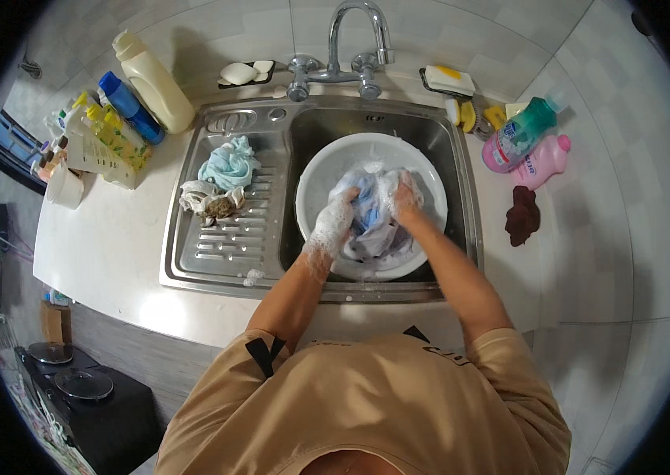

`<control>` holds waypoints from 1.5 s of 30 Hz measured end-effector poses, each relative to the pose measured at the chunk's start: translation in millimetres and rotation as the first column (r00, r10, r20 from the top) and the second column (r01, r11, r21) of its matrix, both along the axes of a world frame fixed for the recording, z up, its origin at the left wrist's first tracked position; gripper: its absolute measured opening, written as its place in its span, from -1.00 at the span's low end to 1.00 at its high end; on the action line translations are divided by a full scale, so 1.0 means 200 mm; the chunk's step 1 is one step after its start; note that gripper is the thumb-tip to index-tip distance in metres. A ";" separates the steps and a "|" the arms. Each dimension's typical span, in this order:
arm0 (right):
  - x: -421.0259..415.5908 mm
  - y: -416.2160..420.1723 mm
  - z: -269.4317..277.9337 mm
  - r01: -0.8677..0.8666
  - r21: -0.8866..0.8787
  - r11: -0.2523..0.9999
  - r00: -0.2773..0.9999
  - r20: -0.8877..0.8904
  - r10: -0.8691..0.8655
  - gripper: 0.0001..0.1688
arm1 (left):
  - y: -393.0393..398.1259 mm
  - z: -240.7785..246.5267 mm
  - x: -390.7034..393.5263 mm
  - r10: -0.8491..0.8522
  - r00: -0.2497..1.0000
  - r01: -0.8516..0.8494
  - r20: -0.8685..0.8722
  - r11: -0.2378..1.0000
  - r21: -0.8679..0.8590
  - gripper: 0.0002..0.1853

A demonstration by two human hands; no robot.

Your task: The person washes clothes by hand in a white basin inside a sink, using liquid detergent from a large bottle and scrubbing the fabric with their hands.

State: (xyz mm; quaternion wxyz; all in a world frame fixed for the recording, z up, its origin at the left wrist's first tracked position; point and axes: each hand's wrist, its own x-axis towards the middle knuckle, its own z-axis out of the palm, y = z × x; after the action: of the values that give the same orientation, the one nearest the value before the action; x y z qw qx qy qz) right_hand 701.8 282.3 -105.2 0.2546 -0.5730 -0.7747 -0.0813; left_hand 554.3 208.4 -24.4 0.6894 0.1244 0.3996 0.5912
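A white plastic basin (428, 246) stands in the bowl of the stainless steel sink (280, 285). Inside the basin lies a wet, soapy garment (369, 208), light blue in the middle and pale greyish at its near side. White suds cover my left hand (338, 217) and wrist; its fingers grip the garment from the left. On the right, my right hand (405, 195) grips a foamy fold of the same cloth, and suds partly hide its fingers. Both hands are inside the basin's rim, a short way apart.
A chrome faucet (335, 74) rises behind the basin. On the drainboard lie a light-green cloth (229, 165) and a stained whitish cloth (210, 199). Bottles, including a cream-coloured one (157, 86), crowd the left counter. To the right are a green-and-pink bottle (519, 135) and a brown cloth (522, 217).
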 end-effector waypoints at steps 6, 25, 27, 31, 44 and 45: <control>0.22 0.25 0.18 0.221 -0.785 0.578 0.964 0.264 -0.010 -0.33 | 0.09 -0.20 -0.13 -0.023 0.630 0.112 -0.776 0.992 0.061 -0.38; -0.13 -0.05 0.09 -0.119 -0.542 0.832 0.875 -0.453 -0.170 -0.53 | 0.04 -0.25 -0.10 -0.065 0.990 0.114 -0.127 0.898 0.426 -0.71; 0.11 0.06 -0.04 -0.142 -0.329 0.933 0.890 -0.454 -0.025 -0.55 | -0.01 0.02 -0.11 -0.101 0.984 0.064 0.147 0.970 0.233 -0.74; 0.23 -0.01 0.15 -0.027 -0.415 0.909 0.878 -0.444 -0.177 -0.31 | 0.08 0.00 -0.15 0.195 0.940 -0.075 -0.280 0.919 0.388 -0.77; 0.07 -0.16 -0.23 0.107 -0.676 0.729 0.816 0.478 0.323 -0.39 | 0.08 -0.06 -0.10 0.414 0.301 -0.190 -0.859 0.909 0.372 -0.58; 0.04 -0.14 -0.14 0.060 -0.682 0.729 0.785 0.483 0.387 -0.44 | 0.04 0.05 -0.12 0.331 0.432 -0.166 -0.839 0.944 0.286 -0.57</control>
State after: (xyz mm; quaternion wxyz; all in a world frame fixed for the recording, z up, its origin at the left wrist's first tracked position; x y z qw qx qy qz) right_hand 709.6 254.1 -132.8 -0.2171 -0.4942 -0.8404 0.0486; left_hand 530.2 216.1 -13.7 0.2790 0.4039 0.6606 0.5680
